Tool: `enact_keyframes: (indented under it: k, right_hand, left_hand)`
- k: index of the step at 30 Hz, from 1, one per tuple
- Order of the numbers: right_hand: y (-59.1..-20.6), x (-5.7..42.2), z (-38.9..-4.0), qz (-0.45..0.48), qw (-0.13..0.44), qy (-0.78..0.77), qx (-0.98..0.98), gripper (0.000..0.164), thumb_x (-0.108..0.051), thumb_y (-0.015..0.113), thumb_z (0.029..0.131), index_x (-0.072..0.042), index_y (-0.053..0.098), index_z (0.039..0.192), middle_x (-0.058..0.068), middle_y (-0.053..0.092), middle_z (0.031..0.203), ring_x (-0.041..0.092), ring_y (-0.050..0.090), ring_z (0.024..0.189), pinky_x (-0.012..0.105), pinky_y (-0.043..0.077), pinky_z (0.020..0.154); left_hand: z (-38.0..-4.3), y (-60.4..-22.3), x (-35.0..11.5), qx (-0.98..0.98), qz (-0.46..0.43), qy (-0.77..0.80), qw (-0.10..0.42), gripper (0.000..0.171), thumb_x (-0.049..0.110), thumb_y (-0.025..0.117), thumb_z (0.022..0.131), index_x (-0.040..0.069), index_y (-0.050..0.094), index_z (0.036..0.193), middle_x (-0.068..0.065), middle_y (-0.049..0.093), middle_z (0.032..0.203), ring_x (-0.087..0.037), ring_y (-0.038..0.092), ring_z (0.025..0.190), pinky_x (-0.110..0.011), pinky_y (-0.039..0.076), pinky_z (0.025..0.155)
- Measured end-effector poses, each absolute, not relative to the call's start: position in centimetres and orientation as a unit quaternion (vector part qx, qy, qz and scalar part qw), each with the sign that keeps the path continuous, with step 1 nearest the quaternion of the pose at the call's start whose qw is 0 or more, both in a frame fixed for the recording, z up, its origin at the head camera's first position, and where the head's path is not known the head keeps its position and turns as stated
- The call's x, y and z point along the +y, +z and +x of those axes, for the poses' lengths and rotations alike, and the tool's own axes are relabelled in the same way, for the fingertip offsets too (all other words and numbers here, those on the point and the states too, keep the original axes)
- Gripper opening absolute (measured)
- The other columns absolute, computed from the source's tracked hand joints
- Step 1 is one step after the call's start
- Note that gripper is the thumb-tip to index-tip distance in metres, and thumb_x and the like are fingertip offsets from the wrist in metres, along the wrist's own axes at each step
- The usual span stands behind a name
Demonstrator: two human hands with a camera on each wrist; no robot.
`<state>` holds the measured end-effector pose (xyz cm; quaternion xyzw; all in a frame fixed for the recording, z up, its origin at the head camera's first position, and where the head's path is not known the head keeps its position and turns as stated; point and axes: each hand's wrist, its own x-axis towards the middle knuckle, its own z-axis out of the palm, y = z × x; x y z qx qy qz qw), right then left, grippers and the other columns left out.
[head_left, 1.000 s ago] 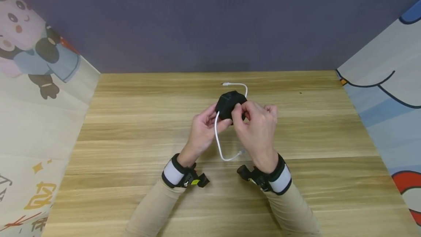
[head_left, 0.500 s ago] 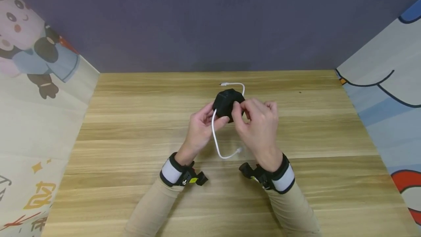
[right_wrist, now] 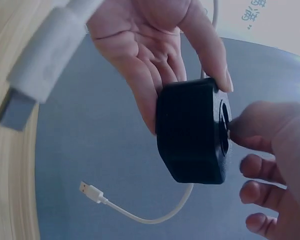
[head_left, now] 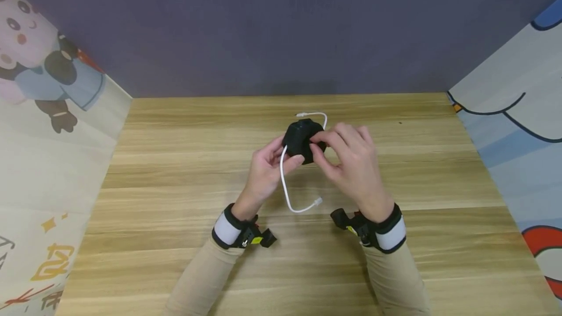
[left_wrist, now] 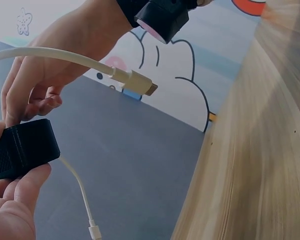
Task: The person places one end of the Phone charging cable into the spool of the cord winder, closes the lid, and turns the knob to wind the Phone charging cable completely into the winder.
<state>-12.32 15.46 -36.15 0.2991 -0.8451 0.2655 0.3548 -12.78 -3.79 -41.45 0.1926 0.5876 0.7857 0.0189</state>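
Note:
In the head view my left hand grips a many-sided black cable winder, raised over the table. My right hand is at its face; thumb and forefinger pinch at the round dial seen in the right wrist view, where the fingertips partly hide it. A white cable comes out of two opposite sides of the winder. One short length curves toward me, its plug large in the left wrist view. The other length leads away, ending in a USB plug.
A wood-grain table lies beneath both hands. Behind it rises a dark blue-grey wall, with cartoon-printed panels at the sides. Each wrist wears a strapped camera, such as the right one.
My right hand has turned at the dial: its wrist swung outward to the right, and the forefinger now lies above the thumb. The winder shifted slightly left in my left hand.

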Motion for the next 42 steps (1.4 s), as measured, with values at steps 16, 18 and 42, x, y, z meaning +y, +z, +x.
enact_keyframes:
  k: [16,18,42]
  right_hand:
    - [-36.1,17.0,-12.6,0.356,0.344,0.204,-0.845,0.020,-0.022,0.078,0.089,-0.012,0.081,0.106,0.007,0.066,0.089,0.029,0.059,0.074,0.043,0.038,0.069]
    - [-36.1,17.0,-12.6,0.356,0.349,0.193,-0.845,0.021,-0.024,0.077,0.090,-0.013,0.081,0.107,0.006,0.065,0.088,0.028,0.058,0.073,0.043,0.038,0.069]
    - [-36.2,16.2,-12.7,0.317,0.411,0.173,-0.837,0.026,-0.035,0.073,0.093,-0.010,0.079,0.097,0.007,0.066,0.077,0.028,0.058,0.066,0.045,0.041,0.068]
  left_hand:
    - [-12.9,-41.1,-4.1,0.598,0.195,0.776,0.057,0.055,-0.009,0.065,0.090,-0.017,0.048,0.142,-0.037,0.062,0.128,-0.012,0.073,0.105,-0.033,0.061,0.090]
    - [-12.9,-41.2,-4.2,0.599,0.191,0.775,0.063,0.055,-0.008,0.065,0.091,-0.016,0.048,0.143,-0.036,0.062,0.129,-0.016,0.072,0.108,-0.034,0.060,0.091]
    - [-12.8,-41.0,-4.2,0.593,0.182,0.780,0.075,0.058,-0.003,0.066,0.091,-0.015,0.046,0.145,-0.035,0.060,0.133,-0.016,0.072,0.110,-0.032,0.058,0.095]
